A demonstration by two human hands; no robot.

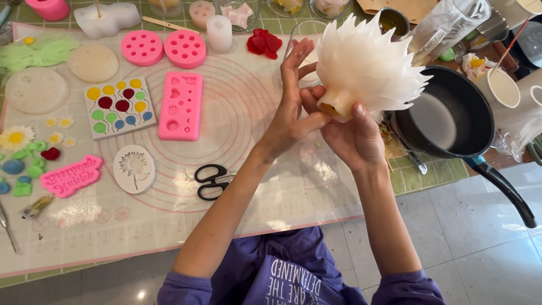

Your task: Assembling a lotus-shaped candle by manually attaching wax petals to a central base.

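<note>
A white wax flower [367, 65] with many pointed petals is held up above the table, its yellowish base turned toward me. My right hand [353, 135] grips it from below, thumb on the base. My left hand [291, 107] presses against the flower's base from the left, with its fingers spread upward beside the petals.
A black pan [451, 113] with pale liquid sits at the right, its handle reaching off the table edge. Black scissors [212, 181] lie on the translucent mat [254, 192]. Pink silicone moulds [180, 104], a coloured mould tray [118, 106] and small wax pieces fill the left side. Jars and cups line the back.
</note>
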